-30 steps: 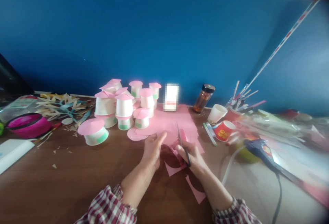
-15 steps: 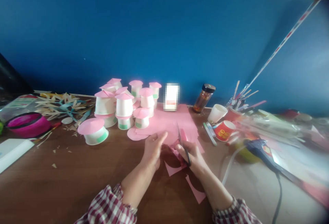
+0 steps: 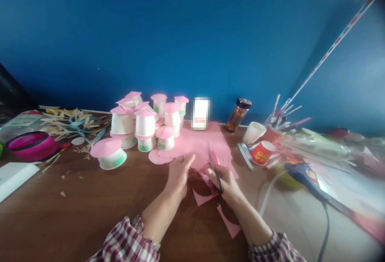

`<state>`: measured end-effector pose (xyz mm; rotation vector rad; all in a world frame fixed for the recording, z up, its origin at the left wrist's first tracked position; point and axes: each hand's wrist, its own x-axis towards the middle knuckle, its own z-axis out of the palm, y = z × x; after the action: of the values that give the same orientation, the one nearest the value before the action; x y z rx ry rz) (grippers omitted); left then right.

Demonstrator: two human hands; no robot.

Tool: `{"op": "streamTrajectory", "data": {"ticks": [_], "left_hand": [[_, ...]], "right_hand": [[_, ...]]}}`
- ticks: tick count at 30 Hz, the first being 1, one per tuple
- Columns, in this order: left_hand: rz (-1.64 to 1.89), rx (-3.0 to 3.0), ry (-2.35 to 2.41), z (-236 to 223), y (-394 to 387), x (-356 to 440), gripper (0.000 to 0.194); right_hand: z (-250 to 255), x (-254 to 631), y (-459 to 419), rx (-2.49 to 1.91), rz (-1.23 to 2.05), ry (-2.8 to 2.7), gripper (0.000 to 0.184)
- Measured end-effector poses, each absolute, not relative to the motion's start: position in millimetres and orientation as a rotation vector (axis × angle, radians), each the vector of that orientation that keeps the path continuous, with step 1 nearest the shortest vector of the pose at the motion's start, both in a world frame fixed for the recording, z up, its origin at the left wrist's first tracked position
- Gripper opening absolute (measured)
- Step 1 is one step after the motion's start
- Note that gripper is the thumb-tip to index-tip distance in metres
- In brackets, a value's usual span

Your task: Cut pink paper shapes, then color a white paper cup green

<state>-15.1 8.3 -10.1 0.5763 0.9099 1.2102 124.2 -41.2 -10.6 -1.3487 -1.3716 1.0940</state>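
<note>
R hand [image 3: 225, 182] closed round the scissors [image 3: 211, 158], blades over the pink sheets [image 3: 201, 140], L hand [image 3: 177, 174] half-curled by their near edge, can't tell if gripping, and w/ blades apparently that low, a stray snip cd nick the sheets or snag scraps [image 3: 202, 200] this side of them.

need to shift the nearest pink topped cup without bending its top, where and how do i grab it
Probably grip the cup by its white wall, below the overhanging pink top, coming from the near left: the other cups stand behind it and to its right.
</note>
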Motion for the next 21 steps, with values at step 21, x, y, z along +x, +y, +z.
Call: {"op": "streamTrajectory", "data": {"ticks": [21], "left_hand": [[1.181, 0.582, 0.913, -5.6, 6.0, -13.1, 0.032]], "right_hand": [[-9.5, 123.3, -41.0, -1.345, 1.112, -1.367, 0.037]]}}
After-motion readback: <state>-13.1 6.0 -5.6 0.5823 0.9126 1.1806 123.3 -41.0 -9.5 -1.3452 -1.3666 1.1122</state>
